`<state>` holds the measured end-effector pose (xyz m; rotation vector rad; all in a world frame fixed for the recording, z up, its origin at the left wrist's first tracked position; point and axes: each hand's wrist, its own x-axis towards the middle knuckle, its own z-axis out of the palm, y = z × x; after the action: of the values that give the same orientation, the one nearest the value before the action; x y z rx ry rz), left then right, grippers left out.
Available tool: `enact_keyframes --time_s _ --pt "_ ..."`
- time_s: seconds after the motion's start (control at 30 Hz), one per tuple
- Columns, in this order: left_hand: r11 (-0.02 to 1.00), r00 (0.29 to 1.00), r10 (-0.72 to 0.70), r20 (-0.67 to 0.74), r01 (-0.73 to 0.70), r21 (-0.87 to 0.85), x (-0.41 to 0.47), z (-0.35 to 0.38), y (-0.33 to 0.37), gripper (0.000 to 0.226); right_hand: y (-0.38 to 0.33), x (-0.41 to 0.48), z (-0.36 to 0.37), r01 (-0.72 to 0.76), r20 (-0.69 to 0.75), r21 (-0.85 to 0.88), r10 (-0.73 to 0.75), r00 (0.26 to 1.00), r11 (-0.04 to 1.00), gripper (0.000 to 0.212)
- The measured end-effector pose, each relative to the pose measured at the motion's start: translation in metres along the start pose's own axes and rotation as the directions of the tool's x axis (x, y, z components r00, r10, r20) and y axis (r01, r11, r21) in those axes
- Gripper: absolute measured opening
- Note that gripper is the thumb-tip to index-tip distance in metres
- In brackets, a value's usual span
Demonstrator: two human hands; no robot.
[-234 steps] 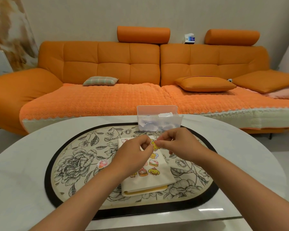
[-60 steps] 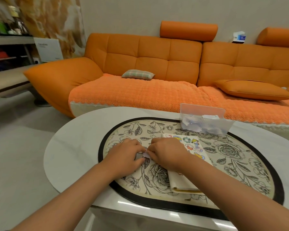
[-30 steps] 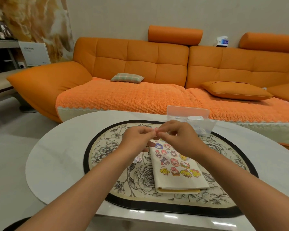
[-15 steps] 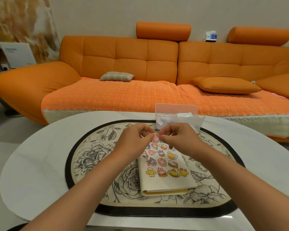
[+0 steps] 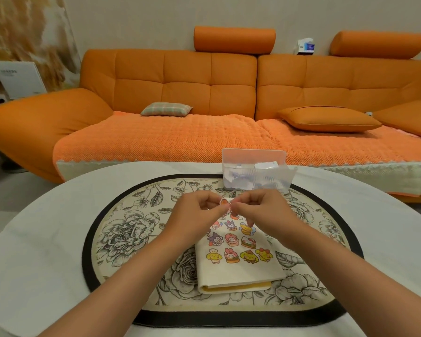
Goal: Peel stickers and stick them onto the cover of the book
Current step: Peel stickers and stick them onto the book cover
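Both the left hand (image 5: 199,215) and right hand (image 5: 260,210) pinch one small sticker (image 5: 223,202) between them, above the far edge of the book (image 5: 238,263) on the floral placemat (image 5: 122,239). Peeling looks underway; the next move is to press it onto bare cover.

Matt, cream, cloth-look book (image 5: 241,273) on a matt printed mat (image 5: 122,239) over a smooth, faintly glossy bench (image 5: 46,239). At twelve o'clock, a translucent plastic box (image 5: 255,177); beyond it, a smooth leathery sofa (image 5: 187,79) with a rough woven throw (image 5: 156,139).
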<state>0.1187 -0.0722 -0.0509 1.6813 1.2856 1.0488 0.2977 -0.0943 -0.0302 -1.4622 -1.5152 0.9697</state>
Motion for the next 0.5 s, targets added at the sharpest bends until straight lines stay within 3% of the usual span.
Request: enact_keyframes --time_s 0.1,0.3,0.5 --pt "0.999 1.0 -0.013 0.006 0.013 -0.032 0.0 0.003 -0.001 0.008 0.003 0.002 0.001 0.005 -0.009 -0.038 -0.006 1.0 0.999 0.011" --pt "0.999 0.999 -0.039 -0.01 0.039 -0.017 -0.002 0.006 -0.004 0.006 0.009 0.002 0.006 0.133 -0.081 -0.238 -0.156 0.984 0.962 0.009" --pt "1.0 0.997 -0.023 -0.077 0.024 0.016 -0.008 0.011 -0.003 0.008 0.009 -0.003 0.017 0.207 -0.172 -0.6 -0.377 0.91 0.773 0.011"
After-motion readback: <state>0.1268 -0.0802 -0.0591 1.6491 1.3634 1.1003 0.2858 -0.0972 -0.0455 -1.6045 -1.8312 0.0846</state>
